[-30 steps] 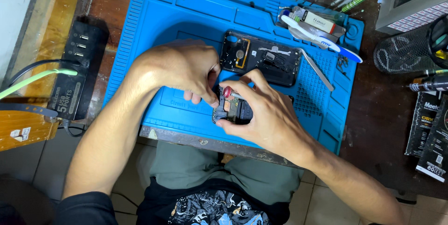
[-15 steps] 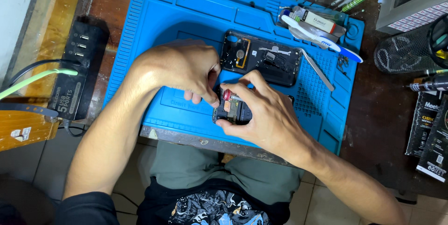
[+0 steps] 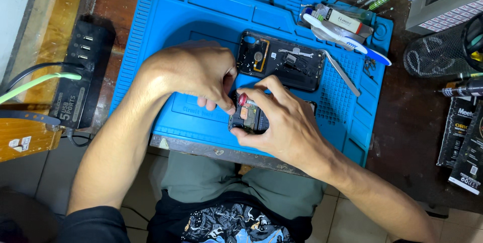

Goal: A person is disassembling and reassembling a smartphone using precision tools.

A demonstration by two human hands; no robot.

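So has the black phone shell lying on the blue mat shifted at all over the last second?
No. The phone shell sits in the same place beside the metal tweezers on the blue mat.

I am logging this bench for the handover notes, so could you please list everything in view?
work mat: one, blue, on the brown bench
opened phone: one, dark, near mat edge, under both hands
screwdriver: one, red-capped, upright over the opened phone
phone back shell: one, black, mid mat
tweezers: one, silver, right of the shell
toothbrush: one, white and blue, upper right of mat
USB hub: one, black, left of mat
mesh cup: one, black, far right
left hand: fingertips at the screwdriver
right hand: grip around the opened phone
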